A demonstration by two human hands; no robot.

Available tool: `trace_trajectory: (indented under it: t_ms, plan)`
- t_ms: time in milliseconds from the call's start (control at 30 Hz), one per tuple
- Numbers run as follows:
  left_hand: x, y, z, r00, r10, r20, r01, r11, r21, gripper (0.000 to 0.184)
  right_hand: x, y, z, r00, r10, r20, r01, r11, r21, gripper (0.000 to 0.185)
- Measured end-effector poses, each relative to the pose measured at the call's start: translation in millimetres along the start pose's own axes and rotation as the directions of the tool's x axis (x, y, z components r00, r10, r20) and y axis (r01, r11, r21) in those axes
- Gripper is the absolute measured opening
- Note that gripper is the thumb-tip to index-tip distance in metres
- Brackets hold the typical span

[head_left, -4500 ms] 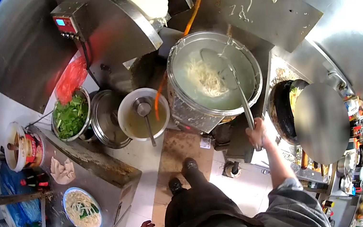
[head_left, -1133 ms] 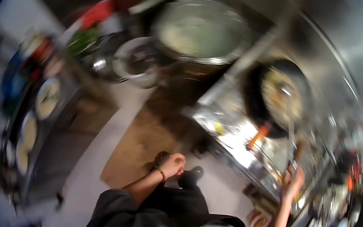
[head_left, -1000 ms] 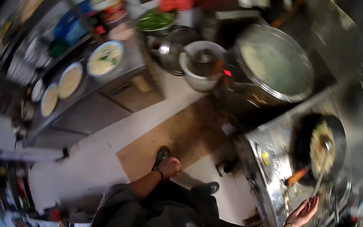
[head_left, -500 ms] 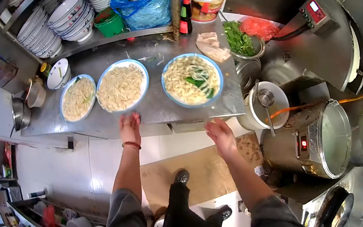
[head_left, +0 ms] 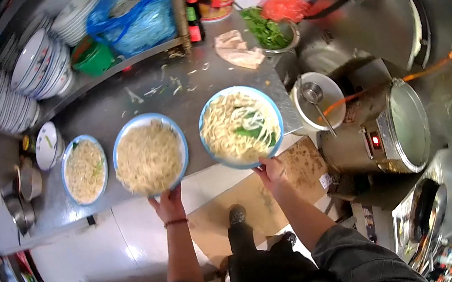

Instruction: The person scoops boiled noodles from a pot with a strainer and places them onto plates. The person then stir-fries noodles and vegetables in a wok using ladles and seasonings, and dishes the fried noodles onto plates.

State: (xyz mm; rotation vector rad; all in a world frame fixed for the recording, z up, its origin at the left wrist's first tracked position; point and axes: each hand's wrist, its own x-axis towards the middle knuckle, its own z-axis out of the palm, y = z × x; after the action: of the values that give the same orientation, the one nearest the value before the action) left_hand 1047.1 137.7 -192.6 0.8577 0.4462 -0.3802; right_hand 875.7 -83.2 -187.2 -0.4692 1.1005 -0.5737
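Observation:
My left hand grips the near rim of a blue-rimmed plate heaped with pale noodles. My right hand has hold of the near rim of another blue-rimmed plate. On that one lie noodles with green leaves and whitish strips. Both plates reach past the counter's front edge; their undersides are hidden, and so are the fingers beneath them. To the left, a third plate of noodles stands on the steel counter, untouched.
A white bowl is at the counter's left. Behind are a folded cloth, a dark bottle and a shelf with stacked bowls. At right stand a white bucket with a ladle and a steel cooker.
Both hands, empty before, have come up to the plates and taken hold of the middle and right ones. Those two plates have come toward me. The camera view has shifted and turned.

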Motion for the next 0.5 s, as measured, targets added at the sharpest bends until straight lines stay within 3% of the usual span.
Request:
trace_trajectory:
  t_ms: [67,133,167,200,333,400,467,500]
  plan:
    - [-13.6,-10.3,-30.6,1.000,0.022,-0.015,-0.021,1.000,0.013,0.066,8.3,9.8,-35.0,0.988,-0.033,0.149,-0.003,0.971,0.237,0.040]
    - [-4.5,-20.6,-69.4,0.999,0.042,-0.030,-0.041,0.998,0.048,0.064,3.2,16.4,-49.8,0.990,-0.057,0.132,0.020,0.965,0.261,0.047]
    - [42.3,-33.4,-143.7,0.993,-0.057,0.105,0.059,0.998,-0.013,0.064,6.7,19.0,-60.2,0.988,-0.012,0.152,-0.023,0.974,0.226,0.047]
    - [26.9,-27.4,-118.9,0.994,-0.001,0.105,0.001,1.000,-0.003,0.065,11.2,21.4,-71.2,0.984,0.041,0.172,-0.073,0.980,0.184,0.048]
    - [4.5,-3.3,-93.4,0.985,-0.057,0.162,0.061,0.998,-0.023,0.059,-14.7,19.0,-108.4,0.977,0.096,0.190,-0.166,0.902,0.399,0.048]
    - [-14.8,-2.8,-83.5,0.997,0.056,0.060,-0.071,0.954,0.290,0.060,-47.2,4.6,-139.8,0.969,0.057,0.241,-0.163,0.880,0.447,0.048]
    - [-6.5,0.1,-113.7,0.968,-0.022,0.249,-0.054,0.955,0.293,0.049,-96.6,-30.6,-179.5,0.971,-0.002,0.238,-0.121,0.859,0.498,0.046]
    - [-49.1,3.1,-77.6,0.989,-0.042,0.144,-0.009,0.942,0.336,0.049,-138.7,-66.3,-192.8,0.985,0.034,0.167,-0.104,0.897,0.429,0.046]
